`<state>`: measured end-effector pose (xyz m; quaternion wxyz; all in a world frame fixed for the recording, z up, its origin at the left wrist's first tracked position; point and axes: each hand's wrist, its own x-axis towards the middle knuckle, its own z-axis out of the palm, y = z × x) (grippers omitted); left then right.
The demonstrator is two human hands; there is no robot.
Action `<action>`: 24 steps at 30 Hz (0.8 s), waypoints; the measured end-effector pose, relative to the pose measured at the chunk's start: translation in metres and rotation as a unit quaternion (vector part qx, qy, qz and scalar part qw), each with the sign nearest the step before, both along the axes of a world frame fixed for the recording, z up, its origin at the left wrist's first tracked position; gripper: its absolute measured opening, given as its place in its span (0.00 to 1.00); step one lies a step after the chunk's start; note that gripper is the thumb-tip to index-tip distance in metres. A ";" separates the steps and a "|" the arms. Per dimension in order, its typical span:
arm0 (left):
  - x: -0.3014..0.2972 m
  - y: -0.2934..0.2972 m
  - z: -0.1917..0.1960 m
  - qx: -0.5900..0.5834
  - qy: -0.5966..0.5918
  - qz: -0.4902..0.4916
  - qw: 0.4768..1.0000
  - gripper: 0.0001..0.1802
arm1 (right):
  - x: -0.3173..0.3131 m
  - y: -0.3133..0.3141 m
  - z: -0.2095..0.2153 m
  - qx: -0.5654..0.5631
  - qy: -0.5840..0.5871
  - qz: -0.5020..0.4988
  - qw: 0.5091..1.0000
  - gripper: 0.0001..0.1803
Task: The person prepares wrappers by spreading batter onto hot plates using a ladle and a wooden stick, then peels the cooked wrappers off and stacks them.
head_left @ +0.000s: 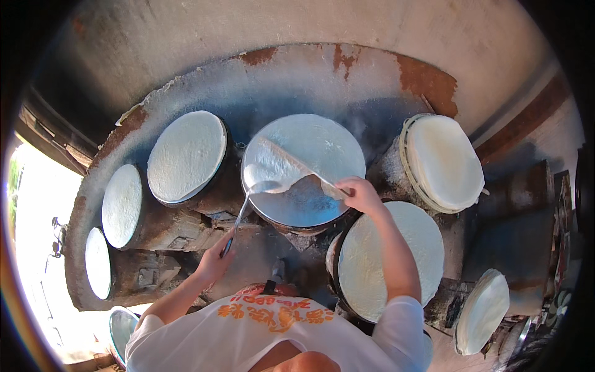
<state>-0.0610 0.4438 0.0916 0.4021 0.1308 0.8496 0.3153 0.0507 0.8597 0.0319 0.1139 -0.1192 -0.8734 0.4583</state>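
A thin pale pancake (pixel 279 166) lies on the round griddle (pixel 282 217) in the middle, its near part lifted and folded back. Below the fold, a darker patch of the griddle surface shows. My right hand (pixel 361 194) is closed at the right end of this fold, pinching the pancake's edge; whether a thin tool is also between the fingers is unclear. My left hand (pixel 214 259) grips the dark end of a metal ladle (pixel 240 214). The ladle's round bowl rests at or just above the pancake's near left part.
More round griddles with pale batter sheets stand around: a large one (pixel 188 156) at left, smaller ones (pixel 121 206) beyond it, and one (pixel 390 260) under my right forearm. Stacked pancakes (pixel 445 162) lie on a round stand at right. A sooty, rusted wall (pixel 297 68) curves behind.
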 end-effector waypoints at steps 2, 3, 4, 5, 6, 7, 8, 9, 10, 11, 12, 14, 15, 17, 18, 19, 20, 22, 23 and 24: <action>-0.003 -0.014 -0.018 0.059 0.060 -0.010 0.996 0.32 | -0.007 -0.018 -0.002 -0.008 -0.045 0.085 0.995 0.22; -0.005 -0.024 -0.026 0.083 0.089 -0.019 0.992 0.32 | 0.002 -0.022 0.001 -0.002 -0.029 0.102 0.994 0.22; -0.008 -0.032 -0.035 0.106 0.118 -0.030 0.987 0.31 | 0.017 -0.026 0.001 -0.002 -0.022 0.116 0.993 0.22; -0.004 -0.037 -0.028 0.117 0.072 0.013 0.990 0.32 | 0.037 -0.026 0.010 -0.032 -0.088 0.099 0.991 0.22; -0.009 -0.034 -0.020 0.111 0.043 0.034 0.992 0.32 | 0.049 -0.022 0.008 -0.032 -0.095 0.095 0.990 0.22; -0.012 -0.028 -0.013 0.108 0.015 0.055 0.993 0.32 | 0.061 -0.018 0.006 -0.028 -0.040 0.041 0.998 0.22; -0.016 -0.022 -0.006 0.101 -0.013 0.079 0.992 0.33 | 0.073 -0.027 -0.004 -0.036 0.010 -0.014 0.999 0.22; -0.022 -0.010 -0.003 0.109 -0.020 0.092 0.990 0.33 | 0.068 -0.032 -0.020 -0.007 0.069 -0.074 0.995 0.22; -0.024 0.001 -0.005 0.128 -0.024 0.105 0.986 0.34 | 0.065 -0.041 -0.036 0.032 0.060 -0.099 0.993 0.22; -0.020 0.001 -0.010 0.133 -0.020 0.103 0.986 0.34 | 0.061 -0.055 -0.037 0.090 0.075 -0.073 0.990 0.22; -0.015 -0.002 -0.015 0.132 -0.005 0.078 0.988 0.34 | 0.061 -0.074 -0.040 0.149 0.089 -0.047 0.984 0.22; -0.011 -0.014 -0.011 0.134 0.009 0.049 0.990 0.34 | 0.078 -0.115 -0.027 0.165 0.027 -0.043 0.985 0.21; -0.007 -0.022 0.004 0.155 -0.030 0.030 0.987 0.34 | 0.094 -0.134 -0.025 0.194 0.001 -0.043 0.980 0.20; -0.021 -0.040 0.041 0.218 -0.076 -0.008 0.973 0.34 | 0.120 -0.189 -0.019 0.082 0.016 -0.149 0.985 0.20; -0.032 -0.039 0.052 0.257 -0.062 -0.026 0.964 0.34 | 0.108 -0.209 -0.025 -0.041 0.054 -0.205 0.976 0.20; -0.043 -0.036 0.062 0.296 -0.052 -0.042 0.953 0.33 | 0.094 -0.227 -0.030 -0.160 0.106 -0.260 0.946 0.21; -0.056 -0.032 0.070 0.329 -0.041 -0.054 0.942 0.33 | 0.050 -0.250 -0.033 -0.263 0.108 -0.241 0.928 0.20; -0.073 -0.031 0.070 0.396 -0.075 -0.036 0.914 0.34 | -0.038 -0.301 -0.024 -0.453 0.110 -0.214 0.858 0.19; -0.078 -0.032 0.073 0.424 -0.099 -0.025 0.900 0.33 | -0.084 -0.313 -0.046 -0.459 0.118 -0.202 0.857 0.16; -0.085 -0.035 0.074 0.444 -0.124 -0.017 0.887 0.33 | -0.124 -0.326 -0.072 -0.470 0.126 -0.193 0.852 0.14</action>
